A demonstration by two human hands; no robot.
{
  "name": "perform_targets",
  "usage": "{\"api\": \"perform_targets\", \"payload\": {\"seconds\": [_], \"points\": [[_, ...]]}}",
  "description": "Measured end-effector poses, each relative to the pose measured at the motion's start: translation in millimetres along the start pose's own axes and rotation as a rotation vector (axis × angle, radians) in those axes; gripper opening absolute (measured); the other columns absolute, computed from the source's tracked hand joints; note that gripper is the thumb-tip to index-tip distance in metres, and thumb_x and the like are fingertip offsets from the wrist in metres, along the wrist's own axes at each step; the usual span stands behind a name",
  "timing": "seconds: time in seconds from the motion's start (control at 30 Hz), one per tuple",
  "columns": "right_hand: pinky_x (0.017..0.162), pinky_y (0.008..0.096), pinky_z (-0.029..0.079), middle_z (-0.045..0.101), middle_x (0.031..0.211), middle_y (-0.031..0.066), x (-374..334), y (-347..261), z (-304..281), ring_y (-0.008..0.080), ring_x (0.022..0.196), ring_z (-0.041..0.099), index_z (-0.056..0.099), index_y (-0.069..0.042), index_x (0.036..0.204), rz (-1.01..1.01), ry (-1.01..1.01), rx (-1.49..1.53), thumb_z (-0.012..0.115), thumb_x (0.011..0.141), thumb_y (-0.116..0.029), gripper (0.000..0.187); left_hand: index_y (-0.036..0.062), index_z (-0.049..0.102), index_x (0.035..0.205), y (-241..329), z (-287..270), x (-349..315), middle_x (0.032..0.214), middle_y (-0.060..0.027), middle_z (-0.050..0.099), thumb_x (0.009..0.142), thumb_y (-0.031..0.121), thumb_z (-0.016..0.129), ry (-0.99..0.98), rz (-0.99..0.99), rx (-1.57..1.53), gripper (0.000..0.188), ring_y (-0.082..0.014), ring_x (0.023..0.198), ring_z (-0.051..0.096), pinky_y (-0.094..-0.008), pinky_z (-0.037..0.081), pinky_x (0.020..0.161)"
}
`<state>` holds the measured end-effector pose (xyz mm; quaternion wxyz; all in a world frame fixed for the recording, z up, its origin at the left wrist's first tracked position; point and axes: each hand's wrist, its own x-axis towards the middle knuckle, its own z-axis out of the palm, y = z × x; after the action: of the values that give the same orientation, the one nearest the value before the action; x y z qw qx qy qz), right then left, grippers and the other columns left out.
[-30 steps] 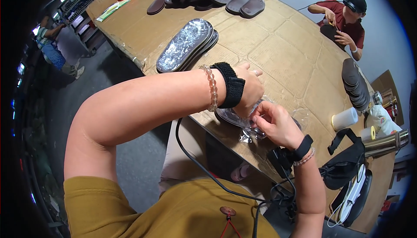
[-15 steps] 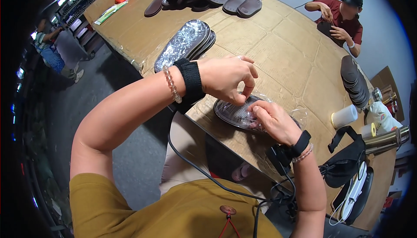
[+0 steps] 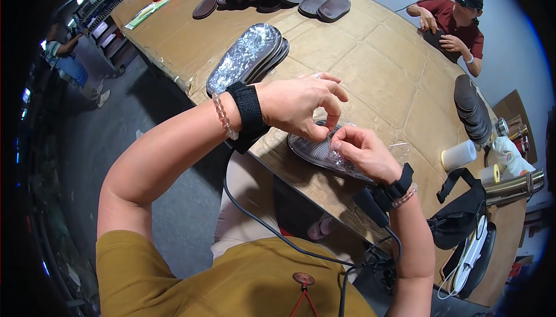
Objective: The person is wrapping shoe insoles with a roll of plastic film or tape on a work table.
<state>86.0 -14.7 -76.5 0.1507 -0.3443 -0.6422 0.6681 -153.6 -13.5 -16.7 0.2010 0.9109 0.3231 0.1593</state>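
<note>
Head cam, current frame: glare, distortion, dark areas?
Head view: bright glare streaks the plastic-wrapped stack of dark brown soles; clear plastic film by the bare right hand glints, its edges hard to trace; the brown cardboard-covered table's edges bow, fisheye-style; the picture's corners fall to black.

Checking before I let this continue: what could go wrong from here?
The right hand pinches clear film over a sole, the left hand close beside it; a hard pull might tear the film.

The sole lies near the front edge of the table, so a tug could drag it off.

A black cable loops below the left forearm and might snag if that arm swings.
</note>
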Motion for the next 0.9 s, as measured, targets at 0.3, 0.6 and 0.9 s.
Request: {"api": "perform_targets", "payload": {"seconds": [0.3, 0.6, 0.9], "points": [[0.065, 0.0229, 0.046, 0.061, 0.085, -0.0014, -4.0, 6.3, 4.3, 0.0046, 0.075, 0.053, 0.064, 0.000, 0.100, -0.193, 0.115, -0.126, 0.059, 0.100, -0.012, 0.013, 0.0083, 0.075, 0.080, 1.1, 1.6, 0.4, 0.137, -0.0172, 0.058, 0.076, 0.019, 0.071, 0.009, 0.002, 0.014, 0.012, -0.0409, 0.141, 0.040, -0.0477, 0.038, 0.114], [0.060, 0.0242, 0.043, 0.057, 0.073, -0.0020, -8.5, -0.7, 6.3, 0.0047, 0.068, 0.049, 0.063, 0.000, 0.092, -0.111, 0.082, -0.184, 0.060, 0.097, -0.013, 0.013, 0.0079, 0.076, 0.082, 8.6, -4.8, 6.4, 0.135, -0.0195, 0.061, 0.078, 0.021, 0.069, -0.053, -0.027, 0.084, 0.015, -0.0427, 0.138, 0.043, -0.0464, 0.038, 0.114], [0.067, 0.0288, 0.048, 0.062, 0.077, 0.0021, -8.5, 5.4, 9.1, 0.0099, 0.071, 0.055, 0.061, 0.000, 0.094, -0.193, 0.164, -0.310, 0.053, 0.097, -0.010, 0.013, 0.0048, 0.078, 0.077, 37.9, -10.9, 48.0, 0.088, -0.0189, 0.074, 0.081, 0.035, 0.063, -0.453, -0.344, 0.261, 0.033, -0.0311, 0.103, 0.067, -0.0408, 0.042, 0.111]]}}
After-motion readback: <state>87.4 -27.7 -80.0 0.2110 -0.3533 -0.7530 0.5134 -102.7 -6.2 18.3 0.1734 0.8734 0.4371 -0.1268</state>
